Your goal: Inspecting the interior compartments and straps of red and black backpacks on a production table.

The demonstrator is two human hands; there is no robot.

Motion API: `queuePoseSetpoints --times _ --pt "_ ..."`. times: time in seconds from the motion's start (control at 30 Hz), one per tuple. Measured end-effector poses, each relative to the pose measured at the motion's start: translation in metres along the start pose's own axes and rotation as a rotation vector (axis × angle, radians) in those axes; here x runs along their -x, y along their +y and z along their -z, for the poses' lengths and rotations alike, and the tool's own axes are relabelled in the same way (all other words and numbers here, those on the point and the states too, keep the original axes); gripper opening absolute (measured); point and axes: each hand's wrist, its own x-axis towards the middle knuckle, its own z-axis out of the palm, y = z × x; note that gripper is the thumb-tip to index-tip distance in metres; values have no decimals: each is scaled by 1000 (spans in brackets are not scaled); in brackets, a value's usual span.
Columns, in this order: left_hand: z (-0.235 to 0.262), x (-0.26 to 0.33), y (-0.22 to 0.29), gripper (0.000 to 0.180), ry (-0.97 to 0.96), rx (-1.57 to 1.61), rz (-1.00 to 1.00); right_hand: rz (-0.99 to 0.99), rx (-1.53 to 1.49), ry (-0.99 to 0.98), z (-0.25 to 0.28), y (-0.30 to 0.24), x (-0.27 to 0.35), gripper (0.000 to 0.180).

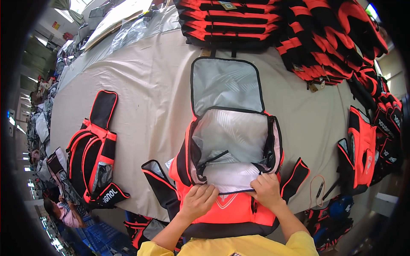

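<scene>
A red and black backpack [239,209] lies in front of me on the beige-covered table, its large mouth open toward me. The grey-lined lid flap [226,83] is folded back, away from me, and pale silvery lining shows inside. My left hand [199,199] grips the near rim of the opening, fingers curled over the edge. On the same rim, further right, my right hand [267,188] is closed too, its fingertips just over the lining. Between my hands the edge runs fairly straight. Black side flaps with red trim stick out at both sides of the bag.
Another red and black backpack [96,153] lies at the left. Flattened stacks of similar bags [230,23] line the far edge and the far right [320,38]. One more bag [362,149] rests at the right edge, near an orange cord [318,190]. A person [70,213] sits at lower left.
</scene>
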Motion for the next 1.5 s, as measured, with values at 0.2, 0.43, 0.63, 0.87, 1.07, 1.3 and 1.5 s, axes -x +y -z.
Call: queuePoseSetpoints --times 0.2,0.43,0.63,0.87,1.07,1.3,1.5 --pt "10 2 -14 37 -24 17 1 1 -15 -45 10 -5 -4 35" --pt "1 4 -21 36 19 22 61 -39 -40 -30 23 -17 -15 32" --pt "-12 4 -3 30 -25 127 171 56 -1135 -3 94 -84 -48 21" --pt "-26 5 0 28 25 134 178 313 -2007 -332 123 -129 -76 62" --pt "-30 6 2 29 54 115 187 582 -1908 -193 123 -125 -80 55" --pt "-37 -2 -1 28 76 129 177 502 -2036 214 153 -148 -96 40" --pt "-37 6 -3 28 75 92 182 648 -1922 215 150 -118 -95 45"
